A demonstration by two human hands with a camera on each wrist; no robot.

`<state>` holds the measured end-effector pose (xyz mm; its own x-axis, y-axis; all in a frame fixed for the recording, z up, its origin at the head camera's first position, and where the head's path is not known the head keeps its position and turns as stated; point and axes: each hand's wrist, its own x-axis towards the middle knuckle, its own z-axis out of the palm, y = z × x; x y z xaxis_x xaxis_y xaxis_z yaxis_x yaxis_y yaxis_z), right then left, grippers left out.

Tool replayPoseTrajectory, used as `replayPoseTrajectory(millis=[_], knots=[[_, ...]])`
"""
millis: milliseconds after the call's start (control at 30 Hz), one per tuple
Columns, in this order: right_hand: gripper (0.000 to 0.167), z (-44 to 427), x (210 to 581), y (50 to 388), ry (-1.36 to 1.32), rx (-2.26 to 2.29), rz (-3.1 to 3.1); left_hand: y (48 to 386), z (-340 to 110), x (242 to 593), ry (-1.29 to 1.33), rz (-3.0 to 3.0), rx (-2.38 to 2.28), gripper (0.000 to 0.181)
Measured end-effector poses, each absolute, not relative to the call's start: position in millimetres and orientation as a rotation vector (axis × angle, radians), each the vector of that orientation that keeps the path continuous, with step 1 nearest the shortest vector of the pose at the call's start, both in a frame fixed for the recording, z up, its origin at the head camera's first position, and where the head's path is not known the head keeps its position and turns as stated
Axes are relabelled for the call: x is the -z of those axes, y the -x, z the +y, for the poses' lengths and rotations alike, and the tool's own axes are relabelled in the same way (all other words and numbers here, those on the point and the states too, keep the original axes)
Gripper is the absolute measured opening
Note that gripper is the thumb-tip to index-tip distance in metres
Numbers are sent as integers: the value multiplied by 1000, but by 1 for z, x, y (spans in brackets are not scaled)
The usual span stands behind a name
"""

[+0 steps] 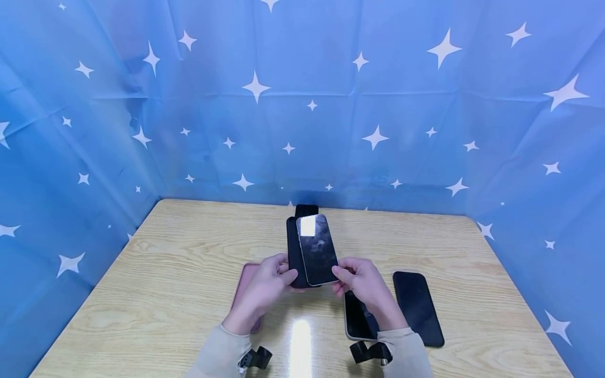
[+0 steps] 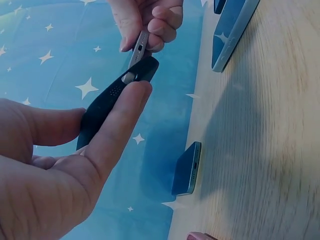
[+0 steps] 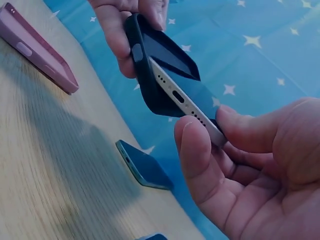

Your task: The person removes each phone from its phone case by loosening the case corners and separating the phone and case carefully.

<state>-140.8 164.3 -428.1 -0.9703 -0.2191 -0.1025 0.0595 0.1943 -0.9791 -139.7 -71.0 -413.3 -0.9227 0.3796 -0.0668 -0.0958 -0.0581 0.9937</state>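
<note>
My left hand grips a dark phone case by its lower left side, above the table. A phone with a pale metal frame is pinched at its lower right corner by my right hand. The phone lies tilted over the case, its screen reflecting a bright light. In the right wrist view the phone's bottom edge with its charging port sticks out from the case, and the two stand at an angle. The left wrist view shows the left thumb and a finger on either side of the case.
On the wooden table, a pink phone case lies partly under the left forearm. Another phone lies at the back edge. A light-edged phone is partly covered by the right forearm, beside a dark phone or case. Starred blue cloth hangs around.
</note>
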Motion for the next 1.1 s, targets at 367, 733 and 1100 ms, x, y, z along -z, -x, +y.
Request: replayPoseTrajectory(millis=[367, 733, 1100], knots=[[18, 167, 426, 142, 36, 1911, 2274, 142, -75, 418, -262, 1904, -2066, 30], [21, 171, 420, 146, -18, 1936, 2270, 139, -80, 420, -277, 1909, -2003, 28], [19, 183, 413, 158, -59, 1854, 2321, 139, -82, 422, -290, 1916, -1997, 31]])
